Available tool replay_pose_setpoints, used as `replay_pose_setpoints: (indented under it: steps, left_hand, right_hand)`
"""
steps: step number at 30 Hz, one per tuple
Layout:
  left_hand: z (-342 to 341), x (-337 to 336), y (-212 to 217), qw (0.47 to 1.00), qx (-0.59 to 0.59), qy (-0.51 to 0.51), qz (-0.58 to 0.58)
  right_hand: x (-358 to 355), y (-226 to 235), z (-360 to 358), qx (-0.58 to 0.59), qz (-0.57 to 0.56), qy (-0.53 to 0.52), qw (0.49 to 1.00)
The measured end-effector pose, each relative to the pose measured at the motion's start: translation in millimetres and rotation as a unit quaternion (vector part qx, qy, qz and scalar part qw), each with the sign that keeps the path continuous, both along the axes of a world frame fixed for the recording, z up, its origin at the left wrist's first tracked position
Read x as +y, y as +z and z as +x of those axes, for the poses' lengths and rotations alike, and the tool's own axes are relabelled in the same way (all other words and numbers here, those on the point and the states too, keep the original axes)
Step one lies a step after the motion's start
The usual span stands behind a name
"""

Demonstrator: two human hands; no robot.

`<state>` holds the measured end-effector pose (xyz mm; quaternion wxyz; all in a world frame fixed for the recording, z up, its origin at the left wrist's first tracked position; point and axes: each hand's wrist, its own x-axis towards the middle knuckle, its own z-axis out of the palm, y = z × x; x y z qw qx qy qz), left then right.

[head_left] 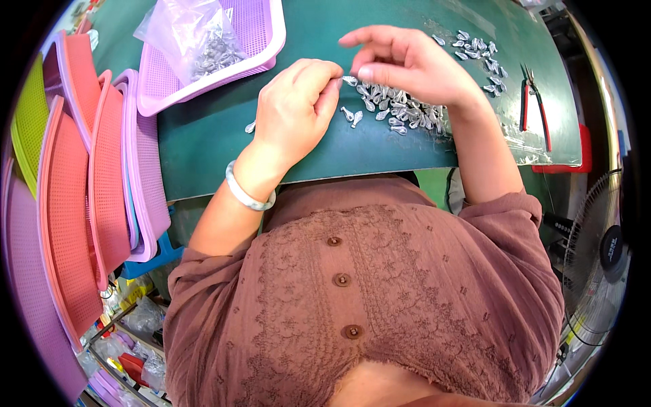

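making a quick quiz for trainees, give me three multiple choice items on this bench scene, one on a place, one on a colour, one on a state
1. Where do the red-handled pliers lie?
A. right end of the green mat
B. inside the basket
C. under the left hand

2. What colour is the plastic mesh basket holding the clear bag of small parts?
A. green
B. purple
C. black

3. How is the left hand held?
A. flat, palm up
B. curled, fingertips pinched by the pile of small silvery drop-shaped pieces
C. gripping the pliers

Answers: 1 A, they lie near the mat's right edge; 2 B, the mesh is lilac-purple; 3 B, the fingers meet beside the pile.
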<state>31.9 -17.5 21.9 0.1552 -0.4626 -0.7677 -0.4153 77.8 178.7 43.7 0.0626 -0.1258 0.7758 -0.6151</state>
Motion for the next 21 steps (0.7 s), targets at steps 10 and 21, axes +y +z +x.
replay_pose_setpoints:
  steps: [10, 21]
  left_hand:
    - [11.1, 3.2, -1.4, 0.97, -0.167, -0.04, 0.172]
    - [11.5, 0.8, -3.8, 0.967, -0.189, -0.045, 0.164]
  right_hand:
    - [-11.9, -0.1, 0.6, 0.028, -0.077, 0.005, 0.997]
    - [-15.7, -1.1, 3.1, 0.057, -0.042, -0.01, 0.997]
